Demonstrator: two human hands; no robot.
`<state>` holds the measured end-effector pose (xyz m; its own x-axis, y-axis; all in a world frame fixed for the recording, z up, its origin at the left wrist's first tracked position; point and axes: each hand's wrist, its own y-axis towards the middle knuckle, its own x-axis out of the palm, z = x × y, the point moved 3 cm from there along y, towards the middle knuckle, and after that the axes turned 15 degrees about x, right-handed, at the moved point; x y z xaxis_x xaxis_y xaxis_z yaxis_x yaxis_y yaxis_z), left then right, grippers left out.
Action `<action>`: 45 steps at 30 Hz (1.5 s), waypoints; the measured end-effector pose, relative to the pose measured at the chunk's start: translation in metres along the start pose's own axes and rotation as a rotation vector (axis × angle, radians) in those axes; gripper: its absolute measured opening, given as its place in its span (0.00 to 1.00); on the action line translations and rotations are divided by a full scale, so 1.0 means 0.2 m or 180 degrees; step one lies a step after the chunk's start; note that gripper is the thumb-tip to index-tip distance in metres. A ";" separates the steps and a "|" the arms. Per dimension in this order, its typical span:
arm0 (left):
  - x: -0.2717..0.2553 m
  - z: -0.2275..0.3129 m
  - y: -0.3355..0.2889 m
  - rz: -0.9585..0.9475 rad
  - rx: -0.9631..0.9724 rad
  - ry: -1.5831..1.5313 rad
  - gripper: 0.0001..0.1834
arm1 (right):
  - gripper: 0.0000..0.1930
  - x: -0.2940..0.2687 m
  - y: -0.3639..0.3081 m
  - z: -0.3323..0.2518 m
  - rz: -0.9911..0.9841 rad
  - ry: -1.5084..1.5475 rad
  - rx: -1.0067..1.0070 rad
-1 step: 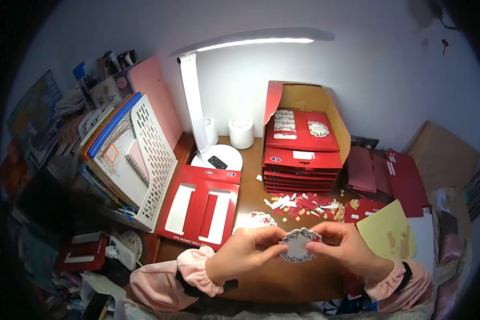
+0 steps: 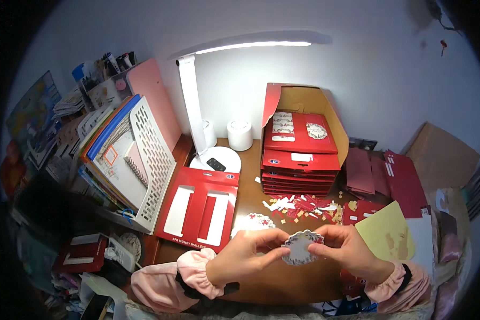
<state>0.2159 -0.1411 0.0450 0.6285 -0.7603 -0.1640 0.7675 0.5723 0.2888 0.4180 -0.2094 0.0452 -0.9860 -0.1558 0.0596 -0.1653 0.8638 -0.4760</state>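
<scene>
Pinched between both my hands: one scalloped paper cutout [image 2: 302, 247], held above the wooden desk [image 2: 250, 197]. Left hand [image 2: 245, 256] grips its left edge, right hand [image 2: 346, 249] its right. Left of cutout: red die-cut card [image 2: 201, 207]. Behind it: paper scraps [image 2: 304, 205], stacked red packets [image 2: 300, 165].

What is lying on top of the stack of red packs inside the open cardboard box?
On the stack of red packs in the cardboard box lie pale decorated cut-outs: several at the back left and one at the back right. The packs below show only their front edges.
</scene>
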 end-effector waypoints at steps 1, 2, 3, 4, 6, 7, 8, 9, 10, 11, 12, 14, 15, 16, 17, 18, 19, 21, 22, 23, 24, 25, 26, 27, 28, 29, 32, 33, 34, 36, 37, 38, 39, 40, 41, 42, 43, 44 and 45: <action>0.01 0.00 0.00 0.0002 0.0030 -0.0279 0.12 | 0.11 0.01 -0.02 -0.01 -0.0038 0.0093 -0.0045; 0.03 -0.01 0.01 -0.0024 0.0087 -0.0573 0.13 | 0.11 -0.01 -0.02 -0.01 -0.0008 0.0065 -0.0078; 0.03 0.00 0.03 -0.0031 0.0137 -0.0565 0.13 | 0.11 -0.03 -0.03 0.00 -0.0168 0.0254 -0.0117; 0.03 0.00 0.04 -0.0165 0.0061 -0.1035 0.14 | 0.11 -0.04 -0.03 0.01 -0.0336 0.0439 -0.0157; 0.06 -0.02 0.08 -0.0362 -0.0003 -0.1544 0.15 | 0.11 -0.05 -0.06 0.04 -0.0369 0.0653 -0.0143; 0.07 -0.03 0.09 -0.0472 -0.0002 -0.1664 0.16 | 0.12 -0.06 -0.07 0.06 -0.0413 0.0800 -0.0213; 0.07 -0.03 0.11 -0.0566 -0.0002 -0.1762 0.16 | 0.12 -0.06 -0.07 0.05 -0.0483 0.0942 -0.0291; 0.07 -0.03 0.11 -0.0494 -0.0068 -0.1583 0.16 | 0.13 -0.09 -0.08 0.05 -0.0292 0.0711 -0.0198; 0.08 -0.03 0.11 -0.0514 -0.0037 -0.1582 0.16 | 0.13 -0.09 -0.09 0.04 -0.0268 0.0694 -0.0219; 0.09 -0.04 0.11 -0.0486 -0.0004 -0.1527 0.17 | 0.14 -0.09 -0.09 0.02 -0.0034 0.0570 -0.0287; 0.09 -0.05 0.10 -0.0460 0.0025 -0.1475 0.17 | 0.15 -0.10 -0.09 0.01 0.0202 0.0447 -0.0353; 0.10 -0.04 0.10 -0.0438 0.0081 -0.1565 0.18 | 0.16 -0.12 -0.09 0.03 0.0228 0.0460 -0.0305; 0.11 -0.04 0.10 -0.0505 0.0032 -0.1674 0.19 | 0.17 -0.13 -0.10 0.04 0.0245 0.0487 -0.0254; 0.12 -0.03 0.10 -0.0572 -0.0022 -0.1785 0.19 | 0.17 -0.13 -0.11 0.04 0.0254 0.0487 -0.0239; 0.12 -0.03 0.11 -0.0517 -0.0070 -0.1848 0.18 | 0.20 -0.12 -0.12 0.04 0.0312 0.0530 -0.0123; 0.13 -0.05 0.11 -0.0518 -0.0083 -0.1867 0.18 | 0.23 -0.11 -0.12 0.05 0.0367 0.0577 -0.0004; 0.14 -0.07 0.10 -0.0432 -0.0027 -0.1655 0.18 | 0.23 -0.11 -0.12 0.05 0.0372 0.0587 0.0020; 0.16 -0.09 0.10 -0.0347 -0.0021 -0.1468 0.18 | 0.31 -0.10 -0.15 -0.03 0.1546 -0.1826 -0.1615; 0.16 -0.10 0.10 -0.0205 0.0034 -0.1107 0.18 | 0.31 -0.08 -0.17 -0.05 0.1539 -0.1806 -0.1575; 0.15 -0.10 0.10 -0.0062 0.0092 -0.0738 0.18 | 0.33 -0.03 -0.22 -0.11 0.1810 -0.2644 -0.1824; 0.16 -0.08 0.10 -0.0061 0.0056 -0.0754 0.18 | 0.37 0.01 -0.25 -0.13 0.2062 -0.3491 -0.2062; 0.16 -0.04 0.10 -0.0055 0.0096 -0.0627 0.17 | 0.44 0.02 -0.24 -0.11 0.1965 -0.3366 -0.1963; 0.16 -0.02 0.10 -0.0064 0.0143 -0.0507 0.17 | 0.44 0.03 -0.24 -0.10 0.1962 -0.3351 -0.1926; 0.17 -0.02 0.09 -0.0077 0.0115 -0.0527 0.17 | 0.44 0.03 -0.23 -0.08 0.1948 -0.3394 -0.1853; 0.18 -0.01 0.09 -0.0209 0.0193 -0.0512 0.19 | 0.45 0.04 -0.23 -0.07 0.1932 -0.3437 -0.1782; 0.20 -0.01 0.09 -0.0342 0.0272 -0.0500 0.20 | 0.43 0.04 -0.23 -0.06 0.1889 -0.3357 -0.1758; 0.22 -0.03 0.09 -0.0154 0.0266 -0.0806 0.28 | 0.41 0.03 -0.22 -0.02 0.1586 -0.2980 -0.1756; 0.23 -0.06 0.10 -0.0150 0.0244 -0.0812 0.28 | 0.41 0.03 -0.22 -0.01 0.1573 -0.2968 -0.1741; 0.23 -0.09 0.10 -0.0194 0.0491 -0.0755 0.33 | 0.40 0.04 -0.22 0.00 0.1446 -0.2688 -0.1669; 0.23 -0.11 0.09 -0.0236 0.0715 -0.0685 0.38 | 0.39 0.04 -0.22 0.00 0.1307 -0.2388 -0.1597; 0.24 -0.12 0.08 -0.0276 0.0525 -0.0924 0.40 | 0.40 0.04 -0.21 0.00 0.1206 -0.2341 -0.1542; 0.25 -0.13 0.08 -0.0324 0.0332 -0.1180 0.41 | 0.40 0.03 -0.21 0.00 0.1116 -0.2296 -0.1468; 0.25 -0.13 0.07 -0.0331 0.0313 -0.1194 0.41 | 0.40 0.02 -0.21 0.00 0.1117 -0.2284 -0.1447; 0.25 -0.14 0.07 -0.0319 0.0085 -0.1443 0.41 | 0.40 0.02 -0.21 -0.01 0.1104 -0.2393 -0.1455; 0.25 -0.14 0.07 -0.0297 -0.0139 -0.1677 0.41 | 0.41 0.01 -0.21 -0.01 0.1082 -0.2504 -0.1478; 0.24 -0.14 0.07 -0.0294 -0.0152 -0.1674 0.41 | 0.41 0.01 -0.21 0.01 0.1075 -0.2492 -0.1476; 0.24 -0.14 0.06 -0.0354 -0.0174 -0.1731 0.41 | 0.41 0.00 -0.20 0.03 0.0917 -0.2020 -0.1345; 0.23 -0.13 0.06 -0.0415 -0.0192 -0.1792 0.40 | 0.41 0.00 -0.19 0.05 0.0762 -0.1552 -0.1209; 0.23 -0.13 0.06 -0.0412 -0.0203 -0.1792 0.40 | 0.41 0.00 -0.19 0.04 0.0756 -0.1544 -0.1204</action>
<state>0.2570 -0.1603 0.0161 0.3788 -0.8616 0.3378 0.8507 0.4679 0.2395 0.4254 -0.2470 0.0563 -0.8892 -0.0622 -0.4533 -0.0284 0.9963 -0.0810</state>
